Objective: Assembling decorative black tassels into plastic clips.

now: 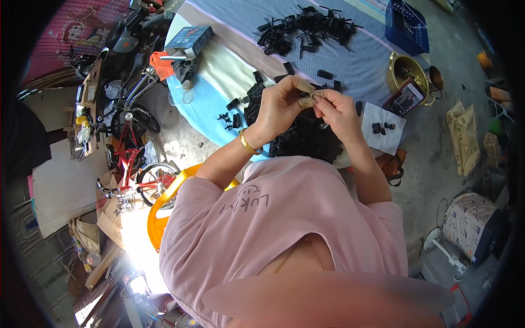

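Note:
My left hand (276, 106) and my right hand (338, 113) meet above the near part of the cloth-covered table (219, 65). Thumb and fingers of both are pinched together, tip to tip. Tan wrappings cover some of the fingertips. Whatever lies between them is too small and covered to make out. Beneath the hands spreads a dark pile of black plastic parts (306, 139), partly hidden by my wrists. Several loose black pieces (325, 74) lie just beyond my fingers. Right of my right hand, a white sheet (388, 143) carries a few small dark pieces (377, 128).
A larger heap of black parts (306, 30) sits at the far side. At the right are a blue plastic basket (402, 33), a brass-coloured pot (396, 63) and a device with a lit screen (406, 97). A box (188, 41) stands far left; bicycles (128, 158) stand beyond.

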Tool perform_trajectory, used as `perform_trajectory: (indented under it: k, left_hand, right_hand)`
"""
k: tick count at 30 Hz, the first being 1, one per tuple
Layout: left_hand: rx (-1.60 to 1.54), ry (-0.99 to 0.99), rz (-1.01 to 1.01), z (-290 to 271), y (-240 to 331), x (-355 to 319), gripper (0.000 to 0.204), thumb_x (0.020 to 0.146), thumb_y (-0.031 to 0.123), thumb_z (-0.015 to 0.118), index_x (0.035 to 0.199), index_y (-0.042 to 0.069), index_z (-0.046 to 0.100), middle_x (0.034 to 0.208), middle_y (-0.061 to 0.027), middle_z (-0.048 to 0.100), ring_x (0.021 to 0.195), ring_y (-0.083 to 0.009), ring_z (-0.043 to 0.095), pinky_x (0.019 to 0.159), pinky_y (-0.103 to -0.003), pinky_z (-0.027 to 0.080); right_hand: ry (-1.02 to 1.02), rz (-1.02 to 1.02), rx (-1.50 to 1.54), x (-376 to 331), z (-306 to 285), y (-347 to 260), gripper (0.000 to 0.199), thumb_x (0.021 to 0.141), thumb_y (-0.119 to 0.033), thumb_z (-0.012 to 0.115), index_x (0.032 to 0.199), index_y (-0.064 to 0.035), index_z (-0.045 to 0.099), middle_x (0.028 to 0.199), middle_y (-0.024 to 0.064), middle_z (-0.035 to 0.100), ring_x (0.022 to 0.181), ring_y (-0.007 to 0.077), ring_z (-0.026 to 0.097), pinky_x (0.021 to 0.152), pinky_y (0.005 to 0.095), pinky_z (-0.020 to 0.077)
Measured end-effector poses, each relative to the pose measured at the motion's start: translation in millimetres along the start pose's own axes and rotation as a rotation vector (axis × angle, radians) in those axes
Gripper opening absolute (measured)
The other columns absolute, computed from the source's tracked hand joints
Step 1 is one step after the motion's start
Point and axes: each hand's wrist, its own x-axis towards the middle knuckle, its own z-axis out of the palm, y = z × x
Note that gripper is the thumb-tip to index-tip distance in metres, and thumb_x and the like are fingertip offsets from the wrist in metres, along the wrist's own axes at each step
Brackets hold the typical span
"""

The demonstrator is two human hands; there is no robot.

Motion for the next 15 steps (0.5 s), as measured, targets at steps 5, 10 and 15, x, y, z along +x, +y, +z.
perform_trajectory:
  k: [5, 10, 15]
  left_hand:
    - [0.242, 0.025, -0.002, 0, -2, -3, 0.030, 0.075, -0.005, 0.062, 0.103, -0.002, 0.050, 0.096, -0.0090, 0.061, 0.087, -0.0135, 0.060, 0.077, -0.026, 0.049]
    - [0.549, 0.178, 0.161, 6, -1, -2, 0.057, 0.070, 0.004, 0.067, 0.120, 0.006, 0.040, 0.091, -0.0163, 0.062, 0.075, -0.0306, 0.062, 0.067, -0.033, 0.050]
    - [0.906, -0.013, 0.326, 3, 29, -3, 0.062, 0.064, -0.001, 0.066, 0.120, 0.008, 0.042, 0.102, -0.0148, 0.058, 0.096, -0.0292, 0.056, 0.080, -0.032, 0.046]
  right_hand:
    - [-0.062, 0.170, 0.105, 8, -8, 9, 0.014, 0.086, -0.013, 0.053, 0.087, -0.0013, 0.060, 0.062, -0.0038, 0.052, 0.051, 0.0014, 0.041, 0.045, 0.0164, 0.0310]
    - [0.119, -0.157, -0.358, 12, -1, -3, 0.024, 0.071, -0.011, 0.072, 0.088, 0.0004, 0.060, 0.069, -0.0033, 0.056, 0.058, 0.0011, 0.044, 0.052, 0.0153, 0.0364]
    - [0.117, -0.211, -0.320, 12, -7, 2, 0.024, 0.069, -0.009, 0.073, 0.087, 0.0006, 0.060, 0.071, -0.0026, 0.057, 0.060, 0.0019, 0.046, 0.054, 0.0167, 0.0389]
